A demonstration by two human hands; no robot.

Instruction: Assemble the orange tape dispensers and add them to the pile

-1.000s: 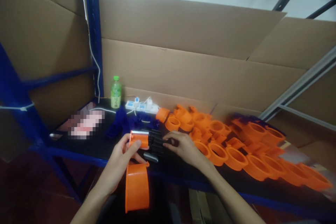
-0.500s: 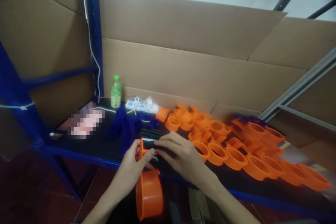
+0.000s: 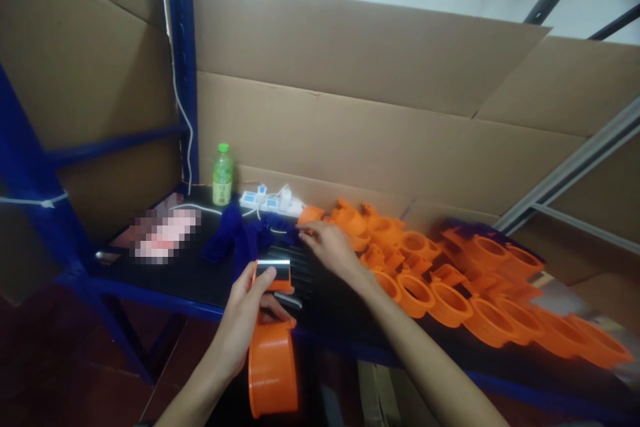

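My left hand (image 3: pixel 250 307) is closed on an orange tape dispenser (image 3: pixel 273 370), held upright near the table's front edge. My thumb presses a black plate with a serrated metal edge (image 3: pixel 280 270) at the dispenser's top. Its wide round hub hangs below my fingers. Further back, my right hand (image 3: pixel 327 243) reaches over the table with fingers stretched out and apart, and I see nothing held in them. Its fingertips are close to small dark blue parts (image 3: pixel 280 225); contact is unclear. Several thin black strips (image 3: pixel 300 267) lie between my hands.
Rows of orange dispenser bodies (image 3: pixel 453 303) fill the table's right side. A white power strip (image 3: pixel 270 201) and a green-capped bottle (image 3: pixel 223 177) stand at the back. Blue pieces (image 3: pixel 223 240) lie left of centre. A blue rack post (image 3: pixel 183 80) rises behind at the left.
My right hand has left the dispenser and moved back towards the small blue parts. My left hand keeps the dispenser, now turned so its black plate and toothed edge show more fully.
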